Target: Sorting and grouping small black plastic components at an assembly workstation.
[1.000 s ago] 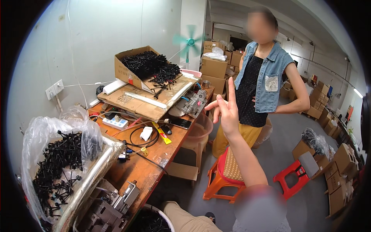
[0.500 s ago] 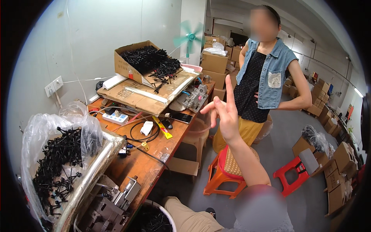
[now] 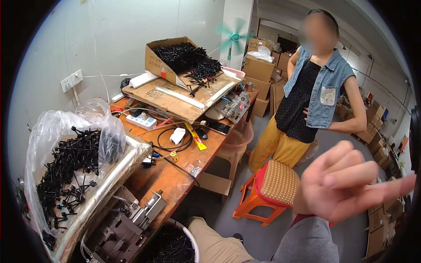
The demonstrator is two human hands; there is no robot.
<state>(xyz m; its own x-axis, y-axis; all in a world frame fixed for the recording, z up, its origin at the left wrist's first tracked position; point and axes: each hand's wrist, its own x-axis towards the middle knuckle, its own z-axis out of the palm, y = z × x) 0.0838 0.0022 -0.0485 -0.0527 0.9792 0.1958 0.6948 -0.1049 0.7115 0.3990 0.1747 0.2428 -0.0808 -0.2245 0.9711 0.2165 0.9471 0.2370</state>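
My right hand (image 3: 344,184) is raised at the right side of the view, close to the camera. Its forefinger stretches out to the right while the other fingers curl in, and nothing is held. A grey sleeve (image 3: 307,243) covers the arm below it. Behind the hand stands a stool with a woven seat (image 3: 279,182), with no contact that I can make out. My left hand does not show. On the wooden workbench (image 3: 175,195), a metal jig (image 3: 127,230) sits near a clear plastic bag (image 3: 41,136) of black pin-like parts (image 3: 72,168).
A co-worker in a denim vest (image 3: 326,81) stands beyond the stool. A carton (image 3: 155,61) of black parts rests on flattened cardboard (image 3: 149,94). A power strip (image 3: 141,121) and cables lie on the bench. A white-rimmed bucket (image 3: 190,239) stands below; stacked boxes (image 3: 256,70) fill the back.
My right hand has swung right and closer to the camera; its forefinger, upright before, now points right. The view has turned slightly left. The red stool is now hidden behind my hand and arm.
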